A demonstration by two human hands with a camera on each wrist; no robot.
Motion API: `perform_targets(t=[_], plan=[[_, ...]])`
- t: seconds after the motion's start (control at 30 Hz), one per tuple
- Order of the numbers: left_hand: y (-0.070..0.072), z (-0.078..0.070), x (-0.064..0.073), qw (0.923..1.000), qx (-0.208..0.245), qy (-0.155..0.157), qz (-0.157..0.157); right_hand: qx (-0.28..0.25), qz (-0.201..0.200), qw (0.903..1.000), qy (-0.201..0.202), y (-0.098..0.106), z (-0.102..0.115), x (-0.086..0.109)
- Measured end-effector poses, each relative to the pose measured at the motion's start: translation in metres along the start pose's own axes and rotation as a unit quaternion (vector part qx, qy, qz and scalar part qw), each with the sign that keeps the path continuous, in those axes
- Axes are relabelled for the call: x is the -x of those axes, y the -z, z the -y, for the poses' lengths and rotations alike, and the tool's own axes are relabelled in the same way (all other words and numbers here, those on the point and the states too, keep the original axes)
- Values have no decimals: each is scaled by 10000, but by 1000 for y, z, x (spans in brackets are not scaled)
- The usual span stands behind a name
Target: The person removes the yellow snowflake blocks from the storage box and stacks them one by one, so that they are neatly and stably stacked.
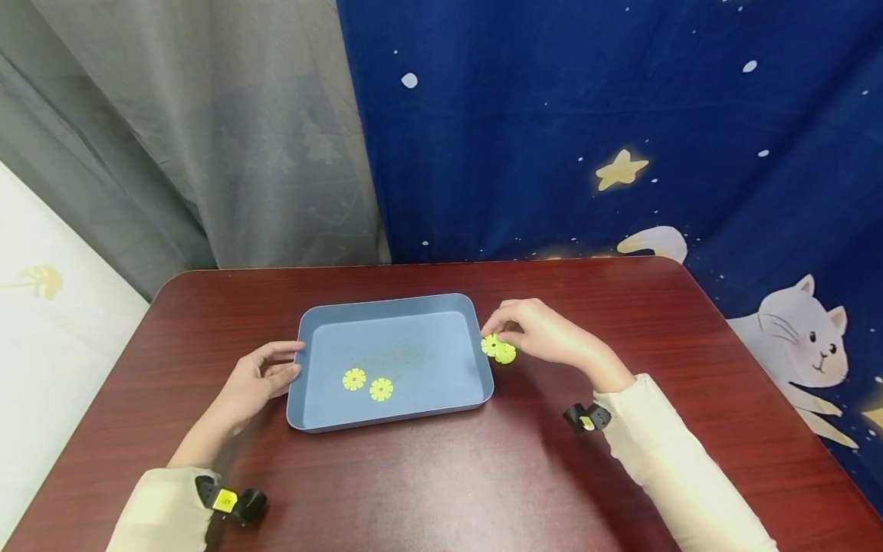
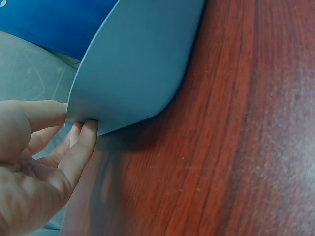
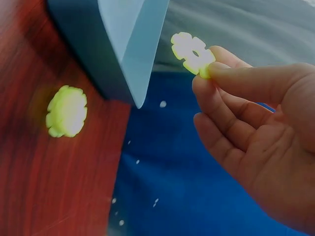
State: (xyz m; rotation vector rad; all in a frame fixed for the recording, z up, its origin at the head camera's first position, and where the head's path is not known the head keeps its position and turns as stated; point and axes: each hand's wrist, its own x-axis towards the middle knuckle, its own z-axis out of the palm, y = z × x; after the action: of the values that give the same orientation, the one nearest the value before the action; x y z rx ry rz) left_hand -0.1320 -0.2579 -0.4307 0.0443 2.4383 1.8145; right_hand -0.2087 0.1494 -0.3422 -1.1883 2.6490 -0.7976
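My right hand [image 1: 541,330] pinches a yellow notched disc [image 3: 191,51] by its edge between thumb and fingers, just outside the right end of the shallow blue-grey tray [image 1: 391,313]. On the table beside that end lies more of the yellow, a notched disc shape [image 3: 67,112], partly covered by the held disc in the head view. At the opposite end, my left hand [image 1: 254,383] rests its fingertips against the tray's left wall, fingers mostly extended. Two flat yellow discs, one left [image 1: 354,379] and one right [image 1: 381,389], lie inside toward the front left.
Under everything is a dark red wooden table [image 1: 428,491] with rounded far corners. Behind it hang a grey curtain [image 1: 276,153] and a blue curtain [image 1: 517,153] with stars and a cat. Each sleeve carries a small black wrist camera.
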Motion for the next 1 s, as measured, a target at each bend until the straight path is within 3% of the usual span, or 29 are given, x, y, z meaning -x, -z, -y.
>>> perform_targets(t=[0.47,1.0], plan=[[1,0,0,10000,-1,-5,16,-332,-451,9980,-309,-5,-33,13],[0,1,0,10000,17,-76,15,-539,-325,9962,-610,-19,-56,10]])
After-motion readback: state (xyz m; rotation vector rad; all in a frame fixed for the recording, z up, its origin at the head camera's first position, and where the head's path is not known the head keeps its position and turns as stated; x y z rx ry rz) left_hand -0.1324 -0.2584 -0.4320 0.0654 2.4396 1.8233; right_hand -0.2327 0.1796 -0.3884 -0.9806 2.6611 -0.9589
